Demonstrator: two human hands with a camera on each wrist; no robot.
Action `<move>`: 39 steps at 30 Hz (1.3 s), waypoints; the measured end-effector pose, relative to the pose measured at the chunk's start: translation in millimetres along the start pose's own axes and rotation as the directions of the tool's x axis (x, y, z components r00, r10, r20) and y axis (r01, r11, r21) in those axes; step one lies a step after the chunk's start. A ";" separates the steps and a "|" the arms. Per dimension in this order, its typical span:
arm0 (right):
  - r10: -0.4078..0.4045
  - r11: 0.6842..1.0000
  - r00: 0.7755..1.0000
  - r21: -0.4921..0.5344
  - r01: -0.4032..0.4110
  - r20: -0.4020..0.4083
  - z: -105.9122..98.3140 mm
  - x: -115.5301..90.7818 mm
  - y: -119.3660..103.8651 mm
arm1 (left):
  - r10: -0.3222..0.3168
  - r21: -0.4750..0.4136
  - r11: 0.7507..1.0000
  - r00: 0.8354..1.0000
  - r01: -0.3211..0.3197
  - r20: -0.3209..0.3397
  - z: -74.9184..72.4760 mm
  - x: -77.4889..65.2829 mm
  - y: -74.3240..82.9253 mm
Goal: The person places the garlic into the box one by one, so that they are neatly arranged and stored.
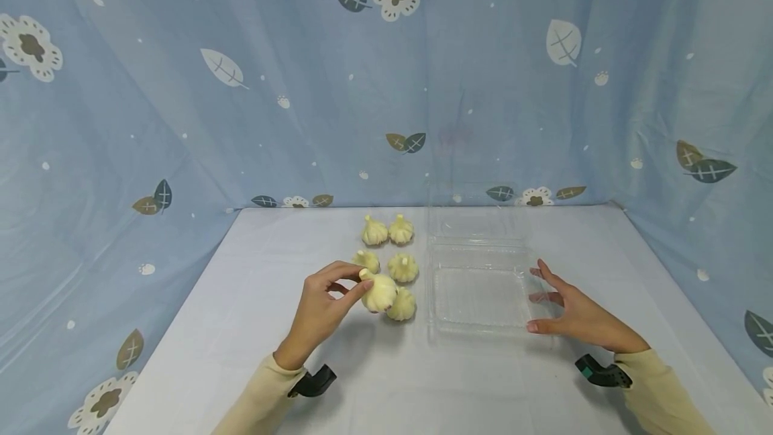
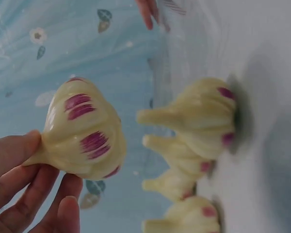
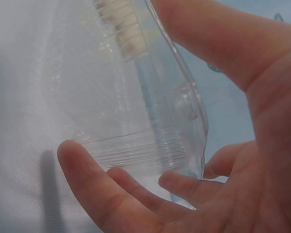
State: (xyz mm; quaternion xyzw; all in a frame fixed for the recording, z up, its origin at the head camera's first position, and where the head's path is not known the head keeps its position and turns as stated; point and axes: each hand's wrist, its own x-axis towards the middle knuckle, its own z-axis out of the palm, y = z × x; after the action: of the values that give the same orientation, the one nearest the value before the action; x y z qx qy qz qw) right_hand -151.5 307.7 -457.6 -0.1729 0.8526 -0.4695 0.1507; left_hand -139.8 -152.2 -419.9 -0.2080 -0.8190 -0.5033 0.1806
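My left hand (image 1: 323,307) pinches a pale yellow garlic bulb (image 1: 380,293) by its stem, with thumb and fingertips. The left wrist view shows purple streaks on this garlic bulb (image 2: 85,131), raised beside the others. Several more garlic bulbs (image 1: 402,267) stand stem-up on the table in loose rows, just beyond and under the held one. To their right lies a clear plastic container (image 1: 483,324) with its lid (image 1: 477,223) folded back. My right hand (image 1: 574,314) is at the container's right side, fingers spread along its wall (image 3: 184,107); how firmly they touch cannot be told.
The white-covered table (image 1: 459,388) carries all of these things. A blue patterned cloth (image 1: 483,86) hangs behind and along both sides of it. Dark wrist-worn devices (image 1: 314,381) sit on both forearms over cream sleeves (image 1: 262,395).
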 end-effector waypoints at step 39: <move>0.029 0.999 1.000 -0.035 -0.029 0.001 1.6 2.0 -0.2 | 0.125 -0.137 0.984 0.987 -0.110 0.104 87.5 53.7 56.1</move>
State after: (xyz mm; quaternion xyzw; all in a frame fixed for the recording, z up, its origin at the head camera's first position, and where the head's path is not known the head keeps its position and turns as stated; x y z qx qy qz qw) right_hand -152.6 305.5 -458.5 -0.1634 0.8630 -0.4522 0.1552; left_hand -163.6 -42.1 -388.2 -0.2953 -0.7794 -0.5320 0.1496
